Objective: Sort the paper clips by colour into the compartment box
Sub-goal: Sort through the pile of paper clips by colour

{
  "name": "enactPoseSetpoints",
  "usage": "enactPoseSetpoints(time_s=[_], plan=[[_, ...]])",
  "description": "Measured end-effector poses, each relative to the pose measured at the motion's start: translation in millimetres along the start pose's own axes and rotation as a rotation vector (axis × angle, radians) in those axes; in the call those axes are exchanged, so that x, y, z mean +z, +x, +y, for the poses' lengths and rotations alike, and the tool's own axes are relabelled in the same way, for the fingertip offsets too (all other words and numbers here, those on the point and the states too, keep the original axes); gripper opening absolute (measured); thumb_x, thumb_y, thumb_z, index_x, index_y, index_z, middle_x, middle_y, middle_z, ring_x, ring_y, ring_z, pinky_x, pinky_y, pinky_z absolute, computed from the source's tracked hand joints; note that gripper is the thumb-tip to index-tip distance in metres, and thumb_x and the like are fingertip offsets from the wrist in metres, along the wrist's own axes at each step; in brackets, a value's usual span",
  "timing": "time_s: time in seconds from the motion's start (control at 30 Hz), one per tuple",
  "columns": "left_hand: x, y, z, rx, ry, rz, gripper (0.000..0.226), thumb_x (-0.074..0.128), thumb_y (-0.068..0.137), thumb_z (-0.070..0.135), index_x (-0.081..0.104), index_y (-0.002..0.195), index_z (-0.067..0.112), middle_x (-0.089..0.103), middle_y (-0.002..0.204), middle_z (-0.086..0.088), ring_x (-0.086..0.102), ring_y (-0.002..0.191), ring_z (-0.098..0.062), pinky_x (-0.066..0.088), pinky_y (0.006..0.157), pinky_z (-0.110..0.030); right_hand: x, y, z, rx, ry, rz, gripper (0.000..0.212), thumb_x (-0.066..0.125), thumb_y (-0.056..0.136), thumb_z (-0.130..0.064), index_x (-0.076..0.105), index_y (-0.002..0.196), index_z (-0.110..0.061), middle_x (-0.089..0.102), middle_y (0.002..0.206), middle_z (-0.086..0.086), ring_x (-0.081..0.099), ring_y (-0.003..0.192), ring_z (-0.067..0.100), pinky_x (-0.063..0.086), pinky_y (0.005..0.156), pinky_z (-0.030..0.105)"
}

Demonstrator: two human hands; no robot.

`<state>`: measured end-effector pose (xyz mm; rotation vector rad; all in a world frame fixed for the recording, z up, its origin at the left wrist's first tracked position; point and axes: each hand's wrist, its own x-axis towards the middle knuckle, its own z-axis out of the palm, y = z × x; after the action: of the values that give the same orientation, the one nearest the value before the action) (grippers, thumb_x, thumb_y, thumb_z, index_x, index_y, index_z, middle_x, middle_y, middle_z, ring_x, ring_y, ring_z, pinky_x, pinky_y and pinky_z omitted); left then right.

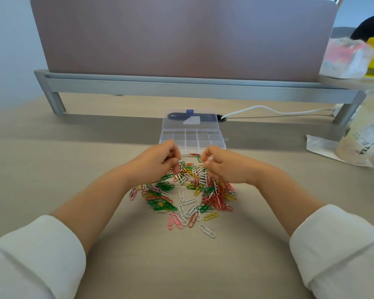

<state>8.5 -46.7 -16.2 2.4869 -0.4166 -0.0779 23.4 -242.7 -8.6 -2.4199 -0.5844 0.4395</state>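
A heap of paper clips [186, 195] in green, red, pink, yellow and white lies spread on the table in front of me. Just beyond it stands a clear plastic compartment box [203, 138] with its lid open and leaning back. My left hand [160, 162] hovers over the far left of the heap, fingers curled down and pinching clips. My right hand [220, 167] is over the far right of the heap, fingers curled and pinching white clips. Both hands sit just in front of the box.
A metal shelf stand [181, 87] with a pink divider panel [181, 35] crosses the back of the table. A white cable [268, 110] runs to a socket behind the box. A drink cup [363, 130] and a paper napkin [320, 145] are at the right.
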Motion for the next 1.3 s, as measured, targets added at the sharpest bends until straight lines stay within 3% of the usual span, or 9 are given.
enactPoseSetpoints(time_s=[0.07, 0.13, 0.33, 0.43, 0.5, 0.63, 0.8, 1.07, 1.3], plan=[[1.2, 2.0, 3.9, 0.022, -0.023, -0.031, 0.021, 0.039, 0.097, 0.013, 0.044, 0.105, 0.031, 0.064, 0.072, 0.011, 0.044, 0.048, 0.002, 0.037, 0.050, -0.011, -5.5, -1.9, 4.8, 0.020, 0.022, -0.006, 0.022, 0.031, 0.098, -0.010, 0.050, 0.104, -0.019, 0.049, 0.060, -0.007, 0.041, 0.049, 0.004, 0.033, 0.049, 0.017], [3.9, 4.8, 8.7, 0.029, -0.021, -0.081, 0.030, 0.036, 0.097, 0.010, 0.049, 0.109, 0.034, 0.059, 0.068, 0.011, 0.044, 0.048, 0.002, 0.036, 0.050, -0.011, -11.7, -4.1, 10.9, 0.066, 0.075, -0.007, 0.031, 0.031, 0.093, -0.001, 0.057, 0.087, -0.017, 0.047, 0.058, -0.004, 0.036, 0.044, 0.005, 0.029, 0.042, 0.015], [18.5, 10.2, 30.0, -0.015, -0.167, -0.149, 0.029, 0.033, 0.098, 0.013, 0.051, 0.077, 0.022, 0.043, 0.065, 0.004, 0.036, 0.059, -0.012, 0.032, 0.057, -0.025, -16.2, -16.9, 26.2, 0.172, 0.118, 0.037, 0.031, 0.034, 0.087, -0.004, 0.045, 0.060, -0.013, 0.036, 0.054, -0.001, 0.027, 0.048, 0.014, 0.022, 0.045, 0.023], [25.0, 8.2, 39.8, 0.023, -0.026, -0.162, 0.033, 0.030, 0.098, 0.035, 0.053, 0.084, 0.016, 0.051, 0.077, 0.002, 0.045, 0.070, -0.010, 0.038, 0.069, -0.027, -19.8, -23.2, 29.9, 0.189, 0.043, 0.004, 0.031, 0.050, 0.091, -0.026, 0.051, 0.061, -0.016, 0.036, 0.052, -0.002, 0.029, 0.049, 0.015, 0.024, 0.047, 0.025], [29.5, 6.3, 43.8, 0.063, 0.079, -0.136, 0.041, 0.029, 0.097, 0.040, 0.048, 0.073, 0.013, 0.047, 0.070, 0.001, 0.042, 0.064, -0.011, 0.034, 0.064, -0.027, -21.9, -28.3, 30.2, 0.156, -0.097, -0.038, 0.031, 0.066, 0.080, -0.041, 0.056, 0.063, -0.018, 0.039, 0.052, -0.005, 0.034, 0.051, 0.013, 0.028, 0.052, 0.025], [36.4, 0.2, 46.9, 0.129, 0.319, -0.057, 0.038, 0.035, 0.098, 0.036, 0.035, 0.061, 0.025, 0.040, 0.060, 0.012, 0.039, 0.059, -0.008, 0.029, 0.054, -0.024, -15.4, -30.6, 27.5, 0.118, -0.212, -0.051, 0.022, 0.078, 0.071, -0.034, 0.060, 0.063, -0.024, 0.042, 0.051, -0.011, 0.041, 0.045, 0.000, 0.028, 0.047, 0.014], [39.0, -5.7, 44.6, 0.078, 0.496, -0.010, 0.027, 0.055, 0.081, 0.057, 0.056, 0.089, 0.031, 0.039, 0.064, 0.015, 0.040, 0.069, -0.008, 0.032, 0.062, -0.026, -7.1, -22.6, 27.5, 0.090, -0.232, 0.066, 0.013, 0.071, 0.078, -0.033, 0.066, 0.076, -0.021, 0.046, 0.062, -0.010, 0.042, 0.059, 0.004, 0.030, 0.051, 0.018], [25.8, -4.7, 42.1, 0.005, 0.483, -0.122, 0.018, 0.066, 0.080, 0.034, 0.063, 0.097, 0.029, 0.040, 0.069, 0.016, 0.044, 0.074, -0.011, 0.034, 0.063, -0.025, -10.3, -25.5, 27.1, 0.038, -0.212, 0.147, 0.013, 0.073, 0.077, -0.021, 0.061, 0.075, -0.019, 0.041, 0.061, -0.013, 0.038, 0.056, 0.001, 0.029, 0.051, 0.017], [24.9, -4.0, 40.5, 0.030, 0.552, -0.078, 0.018, 0.065, 0.079, 0.029, 0.063, 0.097, 0.032, 0.043, 0.076, 0.013, 0.045, 0.078, -0.012, 0.038, 0.067, -0.025, -5.5, -29.7, 19.1, -0.015, -0.295, 0.040, 0.008, 0.074, 0.076, -0.028, 0.069, 0.078, -0.022, 0.042, 0.058, -0.012, 0.040, 0.055, 0.002, 0.027, 0.049, 0.014]])
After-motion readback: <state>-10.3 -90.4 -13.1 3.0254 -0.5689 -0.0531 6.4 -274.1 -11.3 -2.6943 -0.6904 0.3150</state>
